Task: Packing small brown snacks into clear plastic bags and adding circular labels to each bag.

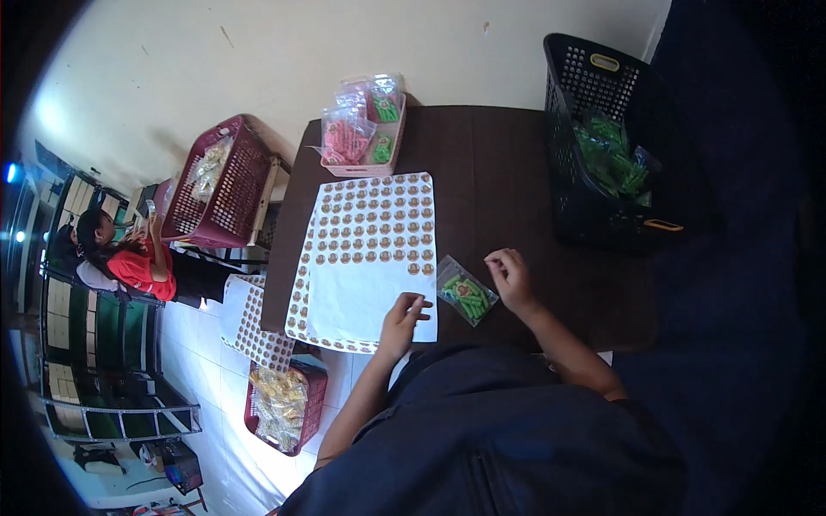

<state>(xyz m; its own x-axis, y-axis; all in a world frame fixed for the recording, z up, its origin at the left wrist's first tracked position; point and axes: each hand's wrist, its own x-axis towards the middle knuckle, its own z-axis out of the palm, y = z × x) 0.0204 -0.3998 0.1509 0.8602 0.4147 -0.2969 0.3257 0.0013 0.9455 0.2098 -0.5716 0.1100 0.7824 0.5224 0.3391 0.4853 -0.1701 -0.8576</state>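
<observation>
A clear plastic bag of green sticks (pixel 466 291) lies flat on the dark brown table between my hands, with a round sticker on its front. My left hand (pixel 405 322) rests over the lower right part of a sheet of round stickers (pixel 371 290), fingers apart and holding nothing. To the right of the bag, my right hand (pixel 510 274) is raised a little, its thumb and index finger close together; whether something small is between them cannot be told. The top sheet has rows of brown round stickers and a bare white part, and lies on another sticker sheet.
Behind the sheets stands a pink basket (pixel 364 170) of bagged pink and green sticks. A black basket (pixel 561 161) with green bags is at the right. Maroon baskets (pixel 239 187) with bagged goods stand at the left and on the floor. A person in red (pixel 145 267) is further left.
</observation>
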